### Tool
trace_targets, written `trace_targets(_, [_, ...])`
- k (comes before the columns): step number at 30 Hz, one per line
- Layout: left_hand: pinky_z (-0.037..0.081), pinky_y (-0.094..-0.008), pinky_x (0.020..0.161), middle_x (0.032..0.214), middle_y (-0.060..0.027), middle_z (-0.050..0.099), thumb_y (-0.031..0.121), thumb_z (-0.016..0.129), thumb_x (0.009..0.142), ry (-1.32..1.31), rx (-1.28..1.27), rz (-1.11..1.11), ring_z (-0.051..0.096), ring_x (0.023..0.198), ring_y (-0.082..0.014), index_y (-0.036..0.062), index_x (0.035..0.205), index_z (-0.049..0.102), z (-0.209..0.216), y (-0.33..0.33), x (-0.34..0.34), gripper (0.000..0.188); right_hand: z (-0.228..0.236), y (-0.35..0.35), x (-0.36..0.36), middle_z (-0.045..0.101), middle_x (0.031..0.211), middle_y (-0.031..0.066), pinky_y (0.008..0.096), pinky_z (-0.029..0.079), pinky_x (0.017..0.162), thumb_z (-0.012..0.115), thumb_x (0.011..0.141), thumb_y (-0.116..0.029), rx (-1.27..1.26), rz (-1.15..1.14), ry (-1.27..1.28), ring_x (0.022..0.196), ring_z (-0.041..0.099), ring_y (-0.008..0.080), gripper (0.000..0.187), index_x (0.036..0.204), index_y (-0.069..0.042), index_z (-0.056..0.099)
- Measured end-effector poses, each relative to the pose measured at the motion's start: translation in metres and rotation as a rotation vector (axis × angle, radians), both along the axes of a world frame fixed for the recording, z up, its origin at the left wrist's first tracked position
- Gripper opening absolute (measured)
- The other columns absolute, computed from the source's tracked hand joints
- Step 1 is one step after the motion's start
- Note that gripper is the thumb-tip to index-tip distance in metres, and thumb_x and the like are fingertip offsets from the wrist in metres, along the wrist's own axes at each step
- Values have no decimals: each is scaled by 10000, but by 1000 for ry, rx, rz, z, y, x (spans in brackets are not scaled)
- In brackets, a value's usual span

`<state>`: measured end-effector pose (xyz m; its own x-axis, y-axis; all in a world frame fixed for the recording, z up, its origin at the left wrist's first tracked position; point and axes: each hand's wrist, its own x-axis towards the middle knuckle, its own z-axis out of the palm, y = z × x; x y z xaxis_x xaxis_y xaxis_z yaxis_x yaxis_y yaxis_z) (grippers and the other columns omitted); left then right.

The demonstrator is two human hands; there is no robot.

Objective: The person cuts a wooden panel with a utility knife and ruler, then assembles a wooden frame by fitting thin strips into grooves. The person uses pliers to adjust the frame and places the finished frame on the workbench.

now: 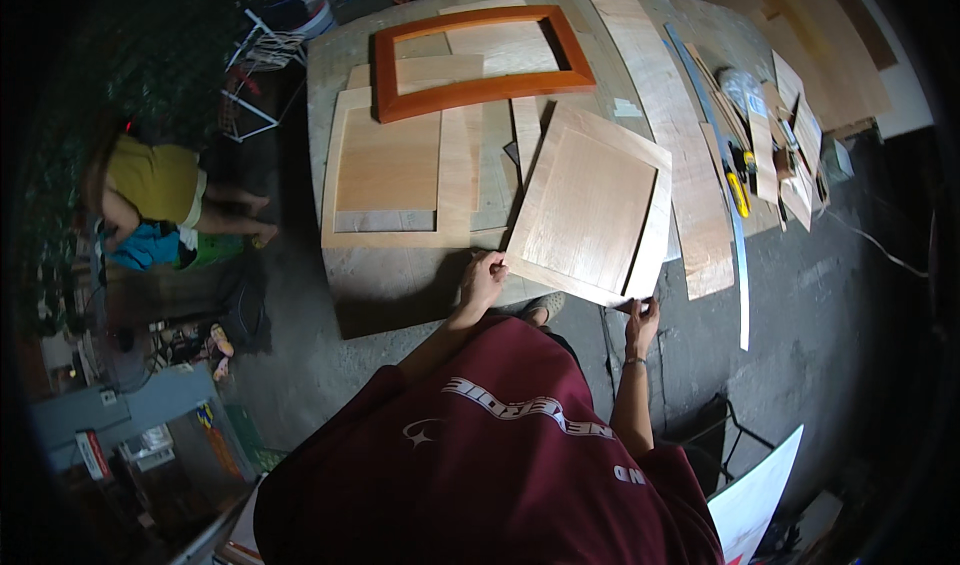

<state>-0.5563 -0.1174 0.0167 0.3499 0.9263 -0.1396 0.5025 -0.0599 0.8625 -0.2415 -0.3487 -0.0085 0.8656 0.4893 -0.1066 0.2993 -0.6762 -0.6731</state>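
A pale framed wooden panel (590, 205) lies tilted at the near edge of the worktop (400, 285). The left hand (483, 278) has its grip closed on the panel's near left corner, and the right hand (640, 320) pinches its near right corner. An orange wooden frame (480, 60) rests farther back, well apart from both hands.

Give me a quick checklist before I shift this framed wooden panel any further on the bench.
1. Left hand on the framed panel at its near left corner: ok.
2. Right hand on its near right corner: ok.
3. Panel fully supported by the workbench: not ok, near edge overhangs.
4. Orange frame clear of the panel: ok.
5. Long plank clear of it: not ok, touching or overlapping.
6. Firmness of grip: cannot tell.
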Motion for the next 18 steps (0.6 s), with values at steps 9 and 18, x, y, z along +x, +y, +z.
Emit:
trace_targets(9, [557,-308,694,1000,-57,666,103,735,924,-272,-287,22,682,839,-153,57,1149,602,11,8,-10,266,63,5,-6,667,979,35,277,510,769,630,1032,-163,567,-118,346,862,610,122,239,1214,-51,522])
trace_targets(18, [557,-293,711,1023,-35,664,128,694,979,-429,-691,-140,687,887,-135,69,1195,547,35,25,-26,268,234,38,-65,649,1209,92,358,544,953,639,975,10,943,78,603,1090,639,168,328,1275,-21,510])
